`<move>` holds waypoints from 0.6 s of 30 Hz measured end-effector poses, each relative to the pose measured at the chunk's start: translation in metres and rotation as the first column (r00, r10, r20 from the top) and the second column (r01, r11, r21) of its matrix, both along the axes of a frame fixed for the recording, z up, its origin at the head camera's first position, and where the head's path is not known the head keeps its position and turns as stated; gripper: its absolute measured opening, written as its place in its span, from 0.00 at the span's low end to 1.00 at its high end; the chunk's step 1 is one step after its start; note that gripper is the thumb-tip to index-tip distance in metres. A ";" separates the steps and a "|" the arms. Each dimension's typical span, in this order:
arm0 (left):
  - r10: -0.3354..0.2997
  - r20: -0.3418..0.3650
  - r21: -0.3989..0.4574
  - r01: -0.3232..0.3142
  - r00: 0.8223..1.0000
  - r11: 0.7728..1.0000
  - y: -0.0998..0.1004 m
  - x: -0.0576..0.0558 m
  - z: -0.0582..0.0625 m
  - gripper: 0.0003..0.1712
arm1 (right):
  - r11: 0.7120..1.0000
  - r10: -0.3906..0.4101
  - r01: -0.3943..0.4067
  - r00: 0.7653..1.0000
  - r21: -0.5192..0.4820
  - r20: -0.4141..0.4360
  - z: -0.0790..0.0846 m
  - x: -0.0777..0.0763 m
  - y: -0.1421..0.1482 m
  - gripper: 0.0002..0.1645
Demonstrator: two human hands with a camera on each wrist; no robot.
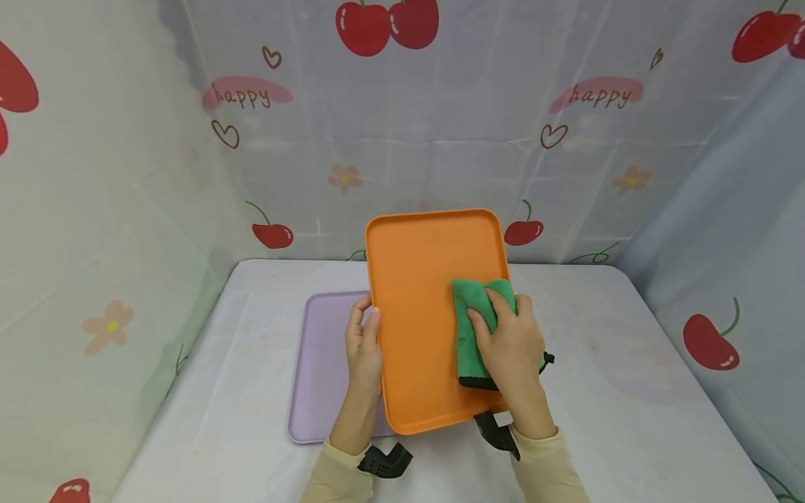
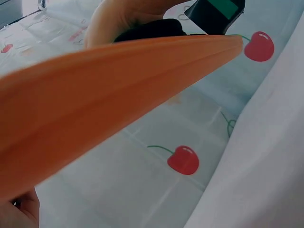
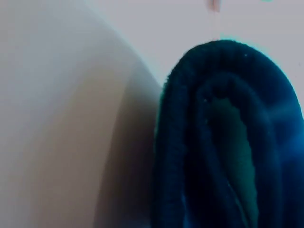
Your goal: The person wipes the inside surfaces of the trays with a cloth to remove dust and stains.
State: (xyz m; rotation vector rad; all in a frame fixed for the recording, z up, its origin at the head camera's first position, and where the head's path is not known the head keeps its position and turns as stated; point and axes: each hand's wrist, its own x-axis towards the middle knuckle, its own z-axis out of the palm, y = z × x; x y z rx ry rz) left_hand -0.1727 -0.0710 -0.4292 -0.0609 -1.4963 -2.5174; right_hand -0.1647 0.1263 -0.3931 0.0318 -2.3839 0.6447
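An orange tray (image 1: pixel 415 314) is held up off the table, tilted toward me. My left hand (image 1: pixel 365 339) grips its left edge, fingers curled round the rim. On the tray's right side my right hand (image 1: pixel 508 342) holds a folded green cloth (image 1: pixel 470 300) and presses it against the tray's face. In the left wrist view the orange tray (image 2: pixel 95 95) fills the frame as a slanted rim. The right wrist view is very close and shows only the dark folds of the cloth (image 3: pixel 228 142).
A lilac tray (image 1: pixel 321 370) lies flat on the white table (image 1: pixel 629 391), partly under the orange one. Cherry-print curtains (image 1: pixel 440 140) close in the back and both sides. Bare tabletop shows to the right of the hands.
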 end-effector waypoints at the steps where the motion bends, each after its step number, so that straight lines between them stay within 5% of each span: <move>1: 0.002 -0.002 0.002 -0.002 1.000 1.000 0.000 0.000 0.000 0.16 | 1.000 -0.015 0.015 1.000 -0.007 0.006 -0.001 0.000 0.002 0.25; 18: -0.007 -0.032 0.004 0.007 0.999 1.000 0.001 -0.002 -0.003 0.17 | 0.992 -0.086 0.088 0.996 -0.086 0.033 -0.011 0.001 -0.003 0.25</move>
